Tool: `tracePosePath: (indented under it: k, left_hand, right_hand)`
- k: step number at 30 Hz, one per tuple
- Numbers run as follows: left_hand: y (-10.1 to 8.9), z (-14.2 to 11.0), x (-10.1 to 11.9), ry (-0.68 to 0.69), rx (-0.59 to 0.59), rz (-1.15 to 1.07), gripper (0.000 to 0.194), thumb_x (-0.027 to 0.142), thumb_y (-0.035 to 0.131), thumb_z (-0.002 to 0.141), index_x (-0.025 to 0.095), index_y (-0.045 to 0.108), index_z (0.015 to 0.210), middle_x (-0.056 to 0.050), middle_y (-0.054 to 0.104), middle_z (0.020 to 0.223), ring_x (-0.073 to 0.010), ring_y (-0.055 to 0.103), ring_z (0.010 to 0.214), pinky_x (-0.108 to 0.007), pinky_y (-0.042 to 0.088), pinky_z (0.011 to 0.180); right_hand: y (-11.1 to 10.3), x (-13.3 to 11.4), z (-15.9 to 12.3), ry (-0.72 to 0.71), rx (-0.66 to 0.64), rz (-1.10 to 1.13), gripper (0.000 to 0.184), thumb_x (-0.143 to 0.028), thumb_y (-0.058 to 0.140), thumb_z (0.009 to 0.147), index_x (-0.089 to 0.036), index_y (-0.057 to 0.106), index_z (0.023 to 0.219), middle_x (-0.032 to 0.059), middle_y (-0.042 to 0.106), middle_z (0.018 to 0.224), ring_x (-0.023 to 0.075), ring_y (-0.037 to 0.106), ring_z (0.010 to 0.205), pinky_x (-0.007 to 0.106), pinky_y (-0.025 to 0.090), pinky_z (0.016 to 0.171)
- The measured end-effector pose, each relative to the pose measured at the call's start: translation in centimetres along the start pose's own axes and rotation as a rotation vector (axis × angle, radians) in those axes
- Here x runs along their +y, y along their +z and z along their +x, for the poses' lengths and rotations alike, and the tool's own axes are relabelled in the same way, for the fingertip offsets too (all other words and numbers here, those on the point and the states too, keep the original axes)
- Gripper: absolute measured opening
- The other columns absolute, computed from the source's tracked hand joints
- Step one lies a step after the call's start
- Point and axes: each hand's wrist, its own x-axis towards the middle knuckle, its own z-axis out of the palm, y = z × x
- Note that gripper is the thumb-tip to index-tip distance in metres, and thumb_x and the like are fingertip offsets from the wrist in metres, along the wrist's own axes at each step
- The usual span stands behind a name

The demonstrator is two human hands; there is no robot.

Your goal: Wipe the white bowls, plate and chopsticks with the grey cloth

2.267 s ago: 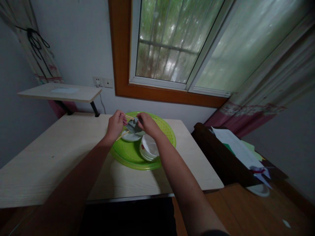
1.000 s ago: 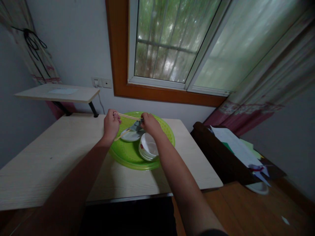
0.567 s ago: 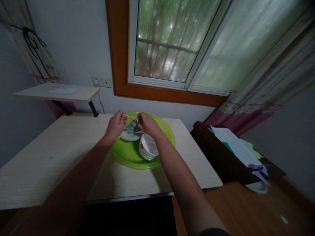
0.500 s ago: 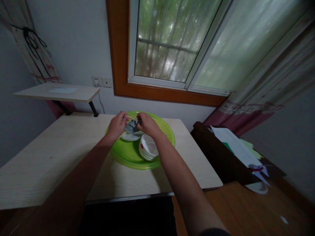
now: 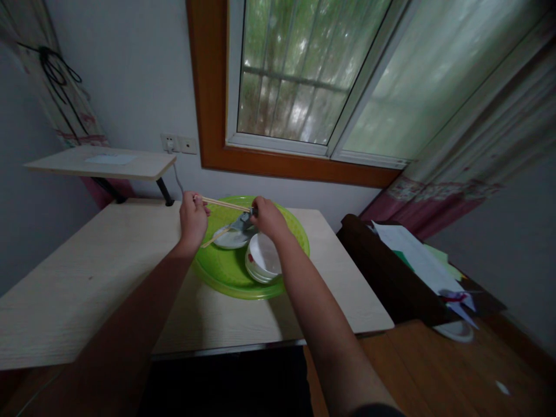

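Note:
My left hand (image 5: pixel 193 220) is closed on one end of light wooden chopsticks (image 5: pixel 225 203), held level over the far side of a round green tray (image 5: pixel 223 278). Around their other end, my right hand (image 5: pixel 269 218) grips a grey cloth (image 5: pixel 241 220), part of which hangs down. Below the cloth sits a white plate (image 5: pixel 231 240), with another chopstick (image 5: pixel 215 238) slanting across its left edge. A stack of white bowls (image 5: pixel 262 260) with a red mark stands near my right forearm, which hides its right side.
The tray rests on a pale wooden table (image 5: pixel 108 278). A raised shelf (image 5: pixel 99 163) on black legs stands at the back left. Behind are a wall socket (image 5: pixel 178 143) and a wood-framed window. Right of the table, papers (image 5: pixel 412 260) lie on a dark brown piece of furniture.
My left hand has moved left, away from my right hand, and more of the chopsticks' length shows. The right hand and cloth have shifted slightly right.

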Motion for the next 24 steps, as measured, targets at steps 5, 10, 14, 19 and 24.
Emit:
tracePosePath:
  k: [5, 10, 14, 19, 24]
  left_hand:
    - [-0.2, 0.5, -0.8, -0.105, 0.078, -0.036, 0.014, 0.034, 0.04, 0.098, 0.022, 0.044, 0.093, 0.0, 0.059, 0.075, -0.0104, 0.057, 0.054, -0.02, 0.047, 0.048]
    - [0.0, 0.6, -1.0, -0.16, 0.065, -0.024, 0.013, 0.033, 0.039, 0.098, 0.022, 0.044, 0.095, -0.001, 0.062, 0.076, -0.0112, 0.06, 0.053, -0.02, 0.048, 0.047]
    - [0.3, 0.5, -0.9, -0.179, -0.002, 0.008, 0.011, 0.031, 0.041, 0.097, 0.021, 0.046, 0.095, 0.0, 0.062, 0.075, -0.011, 0.062, 0.054, -0.019, 0.048, 0.048]
    - [0.5, 0.4, -0.8, -0.194, -0.074, -0.025, 0.01, 0.03, 0.043, 0.095, 0.021, 0.047, 0.095, 0.001, 0.062, 0.074, -0.0101, 0.062, 0.052, -0.018, 0.046, 0.048]
    - [0.5, 0.3, -0.6, -0.204, -0.087, -0.064, 0.011, 0.031, 0.042, 0.095, 0.021, 0.047, 0.095, 0.001, 0.063, 0.072, -0.0119, 0.063, 0.054, -0.02, 0.047, 0.049]
  right_hand:
    - [0.2, 1.1, 0.1, 0.134, 0.031, -0.007, 0.029, -0.014, 0.057, 0.078, -0.018, 0.055, 0.107, 0.0093, 0.066, 0.098, 0.0222, 0.058, 0.088, 0.031, 0.044, 0.078]
    - [0.1, 2.1, 0.2, 0.294, 0.172, 0.011, 0.025, -0.016, 0.054, 0.08, -0.019, 0.055, 0.105, 0.0094, 0.066, 0.099, 0.0216, 0.059, 0.087, 0.031, 0.043, 0.078]
    - [-0.1, 2.9, 0.3, 0.386, 0.344, 0.107, 0.025, -0.02, 0.052, 0.083, -0.017, 0.054, 0.107, 0.0115, 0.066, 0.1, 0.0227, 0.059, 0.088, 0.033, 0.045, 0.081]
    - [0.3, 2.6, 0.6, 0.283, 0.367, 0.315, 0.025, -0.025, 0.053, 0.087, -0.017, 0.053, 0.11, 0.0109, 0.066, 0.103, 0.0211, 0.06, 0.088, 0.034, 0.047, 0.082]
    - [0.8, 1.0, 0.5, -0.009, 0.114, 0.478, 0.022, -0.024, 0.062, 0.086, -0.019, 0.06, 0.107, 0.0053, 0.069, 0.1, 0.017, 0.062, 0.089, 0.03, 0.048, 0.085]
